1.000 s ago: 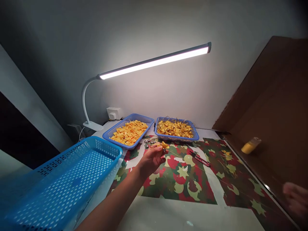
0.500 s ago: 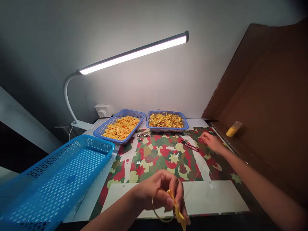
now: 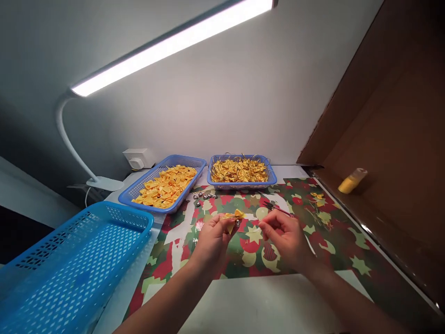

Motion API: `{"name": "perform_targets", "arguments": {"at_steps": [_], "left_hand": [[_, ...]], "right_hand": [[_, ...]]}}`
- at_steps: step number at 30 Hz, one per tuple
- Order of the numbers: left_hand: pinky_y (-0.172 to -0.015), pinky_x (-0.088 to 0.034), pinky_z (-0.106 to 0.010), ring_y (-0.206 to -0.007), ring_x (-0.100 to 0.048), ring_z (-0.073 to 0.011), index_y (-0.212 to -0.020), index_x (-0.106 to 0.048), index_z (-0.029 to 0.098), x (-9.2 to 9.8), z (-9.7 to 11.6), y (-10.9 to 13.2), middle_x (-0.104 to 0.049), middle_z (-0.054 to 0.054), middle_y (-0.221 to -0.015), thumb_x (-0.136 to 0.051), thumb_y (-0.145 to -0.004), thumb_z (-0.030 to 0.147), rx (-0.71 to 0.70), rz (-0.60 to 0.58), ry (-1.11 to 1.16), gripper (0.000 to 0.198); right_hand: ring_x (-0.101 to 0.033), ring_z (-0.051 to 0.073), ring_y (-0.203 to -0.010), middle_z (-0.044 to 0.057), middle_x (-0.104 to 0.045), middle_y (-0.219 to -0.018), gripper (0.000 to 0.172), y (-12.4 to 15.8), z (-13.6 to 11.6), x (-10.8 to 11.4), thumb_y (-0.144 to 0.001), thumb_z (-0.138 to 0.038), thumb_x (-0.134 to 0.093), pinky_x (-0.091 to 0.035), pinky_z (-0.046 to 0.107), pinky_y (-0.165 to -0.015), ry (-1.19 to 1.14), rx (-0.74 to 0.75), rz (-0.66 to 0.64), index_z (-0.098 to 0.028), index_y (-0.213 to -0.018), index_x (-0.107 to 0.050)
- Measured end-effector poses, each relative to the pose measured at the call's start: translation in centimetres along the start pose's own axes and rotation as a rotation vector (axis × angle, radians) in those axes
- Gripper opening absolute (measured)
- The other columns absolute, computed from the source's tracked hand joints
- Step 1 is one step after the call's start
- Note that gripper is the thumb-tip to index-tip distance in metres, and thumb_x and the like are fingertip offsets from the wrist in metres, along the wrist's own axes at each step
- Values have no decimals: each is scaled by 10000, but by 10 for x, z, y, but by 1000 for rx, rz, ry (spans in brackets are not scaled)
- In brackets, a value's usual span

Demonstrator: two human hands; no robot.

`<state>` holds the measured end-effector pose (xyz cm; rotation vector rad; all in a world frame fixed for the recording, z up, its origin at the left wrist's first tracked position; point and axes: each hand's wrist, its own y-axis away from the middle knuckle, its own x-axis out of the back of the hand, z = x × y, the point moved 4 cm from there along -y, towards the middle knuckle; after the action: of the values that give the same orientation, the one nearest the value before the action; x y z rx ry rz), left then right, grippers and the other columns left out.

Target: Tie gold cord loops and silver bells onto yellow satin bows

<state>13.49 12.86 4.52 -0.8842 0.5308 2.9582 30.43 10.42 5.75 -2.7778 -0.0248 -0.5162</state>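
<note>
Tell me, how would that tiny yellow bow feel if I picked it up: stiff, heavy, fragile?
Probably very light: the left hand holds the yellow bow with its fingertips alone. It is likely soft and easy to crush, since it looks like folded ribbon. It should not roll; similar pieces lie heaped in the blue basket.

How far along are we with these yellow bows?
Done, it seems: the far basket holds a pile of bows with gold cord. In hand: the left hand pinches one yellow bow with a cord, and the right hand is close beside it, fingertips pinched. Left: the nearer basket is heaped with plain bows, so plenty likely remains.
</note>
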Motion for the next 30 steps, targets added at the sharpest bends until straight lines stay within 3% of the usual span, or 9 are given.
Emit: {"name": "perform_targets", "arguments": {"at_steps": [5,10,17,24,30], "left_hand": [[-831,-513,-307,-790,-629,-163,-656,-607,153,-2,-17,-9,-668,-22,-731,-731,-563,225,78,-15,-41,171],[-764,-533,-303,-741,-624,-164,-650,-640,148,6,-33,-12,-677,-38,-740,-739,-571,215,229,-7,16,143],[-774,-556,-319,-679,-595,-131,-632,-627,164,11,-41,-5,-636,-10,-718,-736,-603,200,389,27,61,118],[-756,-555,-285,-689,-592,-125,-599,-647,157,12,-44,-5,-639,-14,-708,-757,-575,201,438,65,76,121],[-718,-544,-262,-654,-563,-110,-582,-644,149,10,-43,-3,-585,2,-653,-754,-591,182,435,18,27,116]], "right_hand": [[-415,72,-420,-64,-424,-489,225,6,-2,-17,-967,-295,-455,-327,194,-424,92,48,29,-182,-782,-517],[-440,64,-468,-51,-490,-573,154,12,5,-19,-963,-178,-427,-328,178,-441,224,122,15,-186,-835,-512],[-549,77,-559,-3,-631,-713,131,16,1,-21,-946,-121,-447,-430,173,-509,175,143,-15,-189,-876,-534],[-575,88,-571,-2,-619,-675,138,16,-1,-19,-921,-76,-462,-453,181,-517,205,159,-1,-185,-885,-539],[-547,75,-535,-4,-637,-694,144,17,-1,-17,-912,-62,-468,-430,174,-484,206,151,11,-186,-891,-538]]}}
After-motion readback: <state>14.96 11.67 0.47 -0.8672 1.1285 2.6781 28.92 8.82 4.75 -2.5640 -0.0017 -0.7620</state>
